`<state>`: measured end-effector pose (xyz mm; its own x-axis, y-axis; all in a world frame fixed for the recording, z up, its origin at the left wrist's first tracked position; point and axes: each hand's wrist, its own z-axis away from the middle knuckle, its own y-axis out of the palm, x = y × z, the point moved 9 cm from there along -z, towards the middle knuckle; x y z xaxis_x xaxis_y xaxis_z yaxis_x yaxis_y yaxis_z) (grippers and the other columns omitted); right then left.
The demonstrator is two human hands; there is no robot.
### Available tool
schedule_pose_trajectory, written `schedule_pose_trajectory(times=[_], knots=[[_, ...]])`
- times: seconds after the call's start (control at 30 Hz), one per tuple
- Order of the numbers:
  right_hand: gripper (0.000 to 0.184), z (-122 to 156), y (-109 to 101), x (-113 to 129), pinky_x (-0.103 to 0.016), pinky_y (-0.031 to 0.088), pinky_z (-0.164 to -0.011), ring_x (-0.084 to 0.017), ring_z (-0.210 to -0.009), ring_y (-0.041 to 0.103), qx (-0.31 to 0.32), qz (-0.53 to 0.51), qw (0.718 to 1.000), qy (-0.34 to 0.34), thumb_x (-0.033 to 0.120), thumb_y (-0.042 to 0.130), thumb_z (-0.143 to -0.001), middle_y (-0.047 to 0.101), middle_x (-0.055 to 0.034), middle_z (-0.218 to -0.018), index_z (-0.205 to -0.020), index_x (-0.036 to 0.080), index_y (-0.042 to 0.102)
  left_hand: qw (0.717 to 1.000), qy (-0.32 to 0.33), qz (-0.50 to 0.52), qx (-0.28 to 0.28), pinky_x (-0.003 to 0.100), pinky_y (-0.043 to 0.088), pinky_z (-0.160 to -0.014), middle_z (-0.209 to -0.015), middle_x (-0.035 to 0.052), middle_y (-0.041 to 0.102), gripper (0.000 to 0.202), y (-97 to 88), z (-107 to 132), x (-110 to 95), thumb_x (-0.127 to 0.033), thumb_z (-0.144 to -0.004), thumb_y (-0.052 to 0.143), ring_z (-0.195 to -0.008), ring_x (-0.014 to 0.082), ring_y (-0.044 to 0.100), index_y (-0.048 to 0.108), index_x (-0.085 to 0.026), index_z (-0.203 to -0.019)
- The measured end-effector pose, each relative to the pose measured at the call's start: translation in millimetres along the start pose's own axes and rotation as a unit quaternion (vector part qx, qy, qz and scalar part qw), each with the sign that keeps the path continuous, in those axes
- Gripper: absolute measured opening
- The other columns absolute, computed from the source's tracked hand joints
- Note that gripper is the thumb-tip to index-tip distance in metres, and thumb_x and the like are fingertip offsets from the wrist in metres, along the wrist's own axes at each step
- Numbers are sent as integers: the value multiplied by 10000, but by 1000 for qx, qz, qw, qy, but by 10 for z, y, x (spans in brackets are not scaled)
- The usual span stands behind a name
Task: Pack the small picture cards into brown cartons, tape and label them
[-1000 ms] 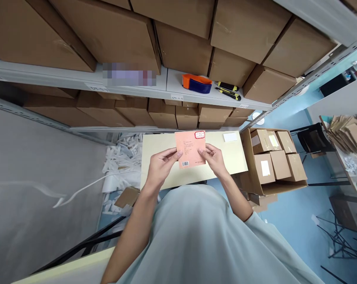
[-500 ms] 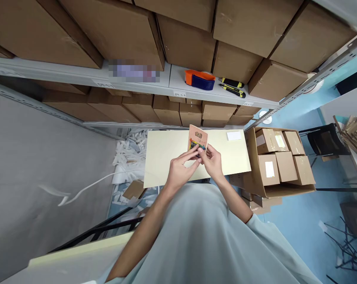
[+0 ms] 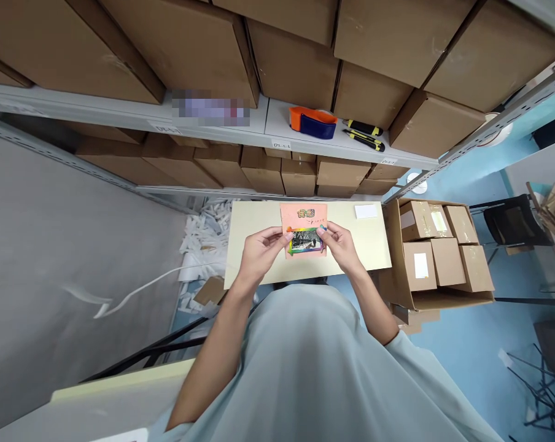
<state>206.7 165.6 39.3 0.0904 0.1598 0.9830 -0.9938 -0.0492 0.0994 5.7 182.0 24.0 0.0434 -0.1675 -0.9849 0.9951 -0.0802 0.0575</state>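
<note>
A pink booklet-like card [image 3: 304,215] faces me above the pale yellow table [image 3: 254,215]. It carries printed characters at the top and a black-and-white picture in a rainbow-coloured frame below. My left hand [image 3: 261,250] pinches its left edge between thumb and fingers. On the opposite edge, my right hand [image 3: 341,245] grips it the same way, thumb on the front. Whether it is a single card or a folded booklet I cannot tell. Near the table's back right lies a small white paper [image 3: 366,212].
Right of the table stands a large open carton [image 3: 392,258] holding several smaller boxes. A shelf [image 3: 277,126] ahead bears cardboard boxes, an orange-and-blue holder [image 3: 312,123] and yellow-black utility knives [image 3: 364,135]. White paper scraps [image 3: 204,236] lie at left, near a white cable [image 3: 143,282].
My hands have moved apart to the card's two side edges. The card has turned from an angled position to face me squarely, showing its whole front.
</note>
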Motion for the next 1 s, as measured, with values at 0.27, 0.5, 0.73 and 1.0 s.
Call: schedule_pose_trajectory(times=[0.27, 0.5, 0.73, 1.0], knots=[[598, 94, -245, 232, -464, 589, -1182, -309, -1368, 722, -154, 68, 981, -97, 724, 699, -992, 764, -117, -1466, -1339, 246, 794, 998, 11, 9, -60, 476, 709, -935, -1011, 118, 860, 600, -72, -16, -32, -664, -695, 978, -975, 328, 829, 875, -163, -1009], [677, 117, 288, -20, -447, 639, -1145, -319, -1350, 748, -68, 42, 996, -46, 715, 799, -917, 776, -101, -1450, -1396, 236, 779, 989, 73, -77, -99, 452, 727, -912, -1154, 93, 864, 416, 128, 161, -141, -492, -867, 850, -994, 309, 841, 887, -188, -1149], [683, -39, 151, -88, -462, 672, -1073, -331, -1207, 806, -67, -12, 998, 3, 768, 841, -842, 854, -90, -1245, -1243, 215, 831, 984, 112, -130, -55, 425, 698, -972, -1320, 100, 824, 463, 135, 174, -173, -456, -944, 775, -1051, 256, 822, 805, -229, -1346], [661, -47, 87, -8, -478, 678, -1023, -332, -1142, 819, -29, -51, 998, 23, 734, 904, -798, 863, -101, -1192, -1195, 208, 850, 999, 10, -34, -35, 429, 667, -917, -1127, 149, 844, 619, -301, -171, 87, -704, -778, 900, -988, 285, 790, 849, -170, -1085]])
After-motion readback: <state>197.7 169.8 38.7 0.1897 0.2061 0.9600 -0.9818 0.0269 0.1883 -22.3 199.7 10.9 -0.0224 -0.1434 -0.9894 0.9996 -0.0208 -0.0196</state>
